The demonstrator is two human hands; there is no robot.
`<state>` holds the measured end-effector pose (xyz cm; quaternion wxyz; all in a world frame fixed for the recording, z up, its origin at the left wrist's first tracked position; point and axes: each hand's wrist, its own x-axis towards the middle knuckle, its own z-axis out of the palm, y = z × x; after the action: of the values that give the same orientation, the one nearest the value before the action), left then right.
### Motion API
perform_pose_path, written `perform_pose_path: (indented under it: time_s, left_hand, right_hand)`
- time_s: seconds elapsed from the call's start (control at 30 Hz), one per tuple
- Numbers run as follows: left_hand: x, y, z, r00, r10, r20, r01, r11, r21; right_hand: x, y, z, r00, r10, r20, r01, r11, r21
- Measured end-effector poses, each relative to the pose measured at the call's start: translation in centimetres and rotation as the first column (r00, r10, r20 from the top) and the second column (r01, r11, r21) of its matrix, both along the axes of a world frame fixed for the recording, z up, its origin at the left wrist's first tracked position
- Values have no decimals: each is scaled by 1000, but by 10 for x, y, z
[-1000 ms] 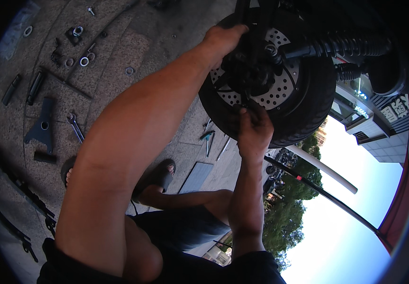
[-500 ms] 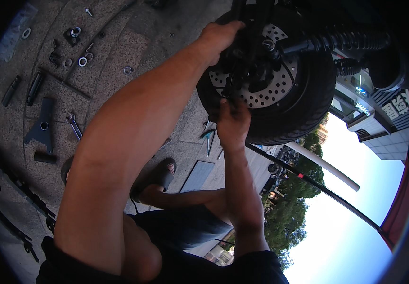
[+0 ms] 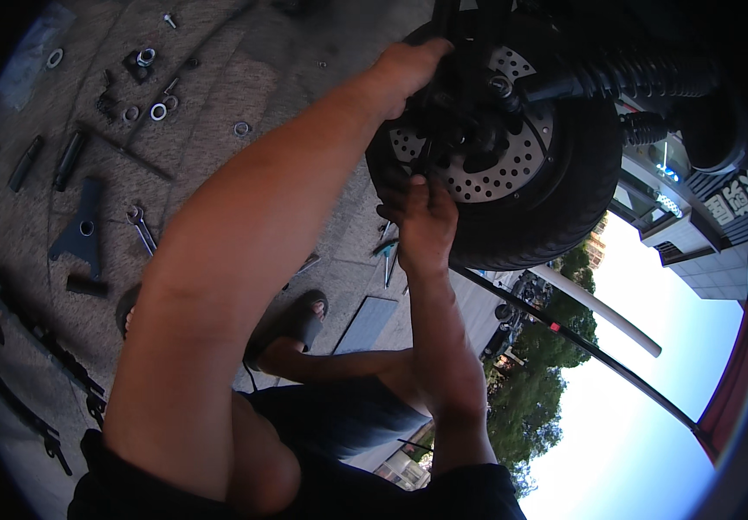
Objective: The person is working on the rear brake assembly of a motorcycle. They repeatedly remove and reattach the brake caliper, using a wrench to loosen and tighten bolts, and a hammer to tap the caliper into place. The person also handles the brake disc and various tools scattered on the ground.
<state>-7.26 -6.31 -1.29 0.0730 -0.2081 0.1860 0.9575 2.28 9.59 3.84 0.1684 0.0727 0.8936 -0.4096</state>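
Note:
A black-tyred wheel [image 3: 564, 195] fills the upper right, with a drilled silver brake disc [image 3: 499, 178] on its face. Dark metal parts cover the hub. At the disc's upper left, my left hand [image 3: 410, 74] reaches behind these dark parts, its fingers mostly hidden. Below it, my right hand [image 3: 428, 221] is closed, thumb up, at the disc's lower left edge. Something dark and thin is at its fingertips, too shadowed to name. A black coil-spring shock absorber [image 3: 625, 78] runs rightward from the hub.
On the paving to the left lie several washers [image 3: 159, 112], a wrench [image 3: 141, 229], a dark Y-shaped bracket [image 3: 82, 230] and black tubes [image 3: 69, 160]. A green-handled tool [image 3: 386, 250] lies below the wheel, near a grey plank [image 3: 365, 326] and my sandalled foot [image 3: 306, 321].
The whole view has shifted slightly, so the wheel and floor parts sit a little lower and to the right. Both hands stay at the same places on the wheel.

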Motion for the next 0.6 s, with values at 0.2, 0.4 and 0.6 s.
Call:
perform_pose_path:
  time_s: [0.2,0.4,0.6]
  left_hand:
    - [-2,1,-7,999,-8,-31,7,999,-32]
    - [13,-6,-15,993,-109,-54,99,981,-165]
    - [33,-14,-18,946,-312,-92,272,914,-301]
  right_hand:
    - [1,-12,7,999,-23,39,24,999,-26]
    - [2,-11,7,994,-92,65,94,995,-34]
    - [0,-8,11,997,-21,81,25,998,-51]
